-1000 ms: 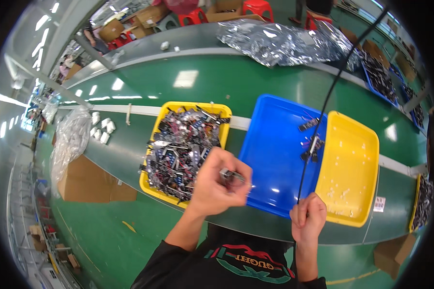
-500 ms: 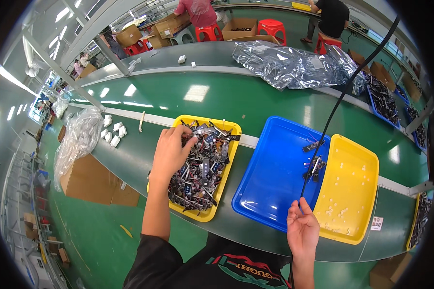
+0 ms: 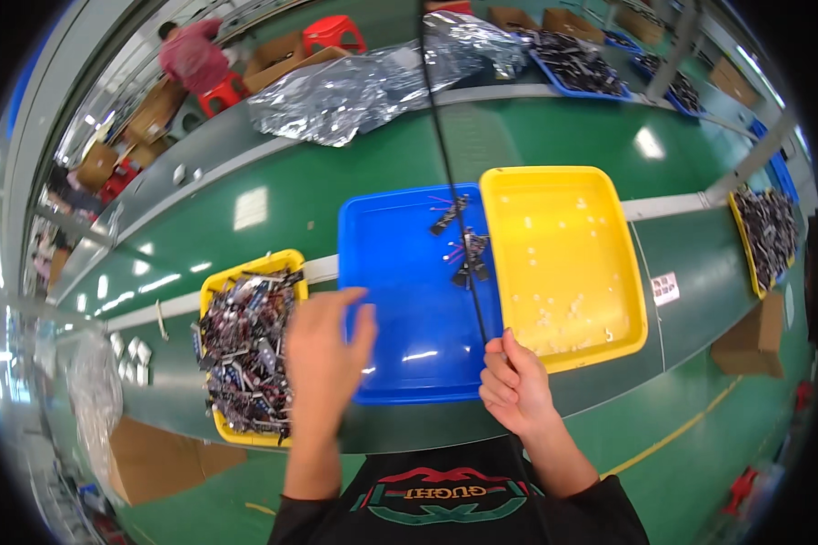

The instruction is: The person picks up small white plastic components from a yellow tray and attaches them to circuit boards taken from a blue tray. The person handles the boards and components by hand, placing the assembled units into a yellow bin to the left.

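My left hand (image 3: pixel 323 354) is smeared by motion, over the gap between a heaped yellow tray (image 3: pixel 220 425) and a blue tray (image 3: pixel 400 272). Whether its fingers hold anything does not show. Small dark electronic parts (image 3: pixel 250 350) with thin wires fill the heaped tray. My right hand (image 3: pixel 516 386) is closed, its fingers curled, at the front edge between the blue tray and a second yellow tray (image 3: pixel 563 272). What those fingers hold, if anything, is hidden. A black cable (image 3: pixel 445 154) runs down to that hand. Several wired parts (image 3: pixel 468 259) lie in the blue tray.
Small whitish pieces (image 3: pixel 554 313) are scattered in the second yellow tray. Silvery plastic film (image 3: pixel 336 100) covers part of the far ledge. White blocks (image 3: pixel 134 359) and clear plastic (image 3: pixel 95 386) lie at left, above a cardboard box (image 3: pixel 159 459). Another filled tray (image 3: pixel 745 241) stands at right.
The view has swung to the right. My left hand has left the parts in the heaped tray and moved toward the blue tray. My right hand's fingers have curled in.
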The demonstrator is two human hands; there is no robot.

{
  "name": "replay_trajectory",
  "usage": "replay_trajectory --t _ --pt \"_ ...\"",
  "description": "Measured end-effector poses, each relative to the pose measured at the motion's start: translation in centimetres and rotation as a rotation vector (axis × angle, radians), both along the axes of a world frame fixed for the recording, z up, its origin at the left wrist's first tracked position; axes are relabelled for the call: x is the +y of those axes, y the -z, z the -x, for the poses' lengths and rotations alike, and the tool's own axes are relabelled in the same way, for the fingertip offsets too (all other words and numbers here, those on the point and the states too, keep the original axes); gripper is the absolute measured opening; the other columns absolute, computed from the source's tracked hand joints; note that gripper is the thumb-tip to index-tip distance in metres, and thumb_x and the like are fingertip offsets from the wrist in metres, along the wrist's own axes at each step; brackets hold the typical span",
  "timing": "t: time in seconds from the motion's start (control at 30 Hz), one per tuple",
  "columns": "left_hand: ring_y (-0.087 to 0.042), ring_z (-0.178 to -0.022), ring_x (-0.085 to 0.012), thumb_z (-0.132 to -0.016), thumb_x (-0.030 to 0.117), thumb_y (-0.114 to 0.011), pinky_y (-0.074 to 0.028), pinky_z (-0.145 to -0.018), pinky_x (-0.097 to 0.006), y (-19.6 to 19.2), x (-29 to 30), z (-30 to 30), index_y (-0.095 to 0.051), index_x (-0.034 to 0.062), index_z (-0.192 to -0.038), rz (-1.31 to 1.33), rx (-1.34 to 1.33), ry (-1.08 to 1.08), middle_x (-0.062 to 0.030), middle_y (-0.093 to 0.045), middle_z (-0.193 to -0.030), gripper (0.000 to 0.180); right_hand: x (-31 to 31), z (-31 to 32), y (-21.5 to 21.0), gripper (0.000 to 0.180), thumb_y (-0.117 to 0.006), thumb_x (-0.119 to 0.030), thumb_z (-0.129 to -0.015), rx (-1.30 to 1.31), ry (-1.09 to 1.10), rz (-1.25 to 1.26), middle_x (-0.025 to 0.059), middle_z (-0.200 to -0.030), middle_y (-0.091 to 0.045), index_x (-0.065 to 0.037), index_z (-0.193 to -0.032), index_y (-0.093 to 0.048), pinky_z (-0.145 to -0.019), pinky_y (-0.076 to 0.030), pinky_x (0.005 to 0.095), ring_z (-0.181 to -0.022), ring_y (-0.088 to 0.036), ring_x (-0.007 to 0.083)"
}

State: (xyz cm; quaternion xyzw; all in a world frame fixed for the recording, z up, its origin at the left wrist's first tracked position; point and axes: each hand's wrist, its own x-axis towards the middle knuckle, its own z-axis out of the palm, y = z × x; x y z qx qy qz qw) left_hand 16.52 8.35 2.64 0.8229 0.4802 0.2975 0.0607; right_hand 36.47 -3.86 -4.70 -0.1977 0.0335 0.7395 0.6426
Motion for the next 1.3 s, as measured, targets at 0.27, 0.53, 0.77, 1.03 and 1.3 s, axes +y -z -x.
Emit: replay_trajectory --t 0.27,0.53,0.77,1.03,1.3 --pt "-0.059 -0.089 -0.0333 -0.085 0.016 -0.062 -0.048 -0.077 -0.039 8.5 3.5 -10.6 -0.061 0.0001 -0.107 0.253 -0.108 0.122 -0.0169 -0.06 -0.095 0.027 -2.2 -1.9 -2.1 0.03 -0.038 -0.019 -0.099 -0.17 0.102 -0.031 0.0017 -0.063 -0.049 0.0 -0.108 -0.059 -0.04 -0.025 0.0227 -0.038 -0.031 0.0084" --pt "-0.059 -0.065 -0.0169 -0.082 0.015 -0.069 -0.048 -0.063 -0.028 7.6 6.2 -13.3 -0.069 -0.0001 -0.095 0.399 -0.287 0.11 -0.0109 -0.063 -0.09 0.02 -2.9 -1.8 -0.9 0.02 -0.049 -0.014 -0.096 -0.143 0.148 -0.041 0.0017 -0.066 -0.052 0.0 -0.104 -0.06 -0.04 -0.026 0.0216 -0.039 -0.034 0.0066" --pt "-0.059 -0.081 -0.0125 -0.079 -0.001 -0.069 -0.047 -0.069 -0.023 5.5 5.1 -9.3 -0.07 -0.0006 -0.097 0.339 -0.725 0.216 -0.0088 -0.064 -0.093 0.017 -2.5 -1.4 -1.3 0.025 -0.051 -0.012 -0.095 -0.27 0.135 -0.035 0.0019 -0.072 -0.055 0.001 -0.113 -0.061 -0.041 -0.025 0.0208 -0.04 -0.034 0.005" --pt "-0.063 -0.074 -0.0146 -0.076 -0.006 -0.07 -0.05 -0.069 -0.024 2.9 1.8 -4.3 -0.063 -0.0062 -0.091 0.485 -1.032 0.093 -0.0106 -0.067 -0.083 0.016 -0.1 0.7 -2.5 0.021 -0.054 -0.002 -0.091 -0.368 0.004 -0.216 0.013 -0.084 -0.065 0.002 -0.11 -0.061 -0.041 -0.029 0.0192 -0.041 -0.037 0.004" --pt "-0.064 -0.081 -0.0159 -0.08 -0.006 -0.066 -0.052 -0.072 -0.024 3.6 -1.7 -1.9 -0.066 -0.0061 -0.103 0.668 -1.016 0.185 -0.013 -0.065 -0.091 0.022 2.2 1.8 -3.8 0.013 -0.062 -0.003 -0.087 -0.805 0.012 -0.196 0.013 -0.08 -0.068 0.001 -0.1 -0.064 -0.04 -0.031 0.0172 -0.043 -0.041 0.0019"
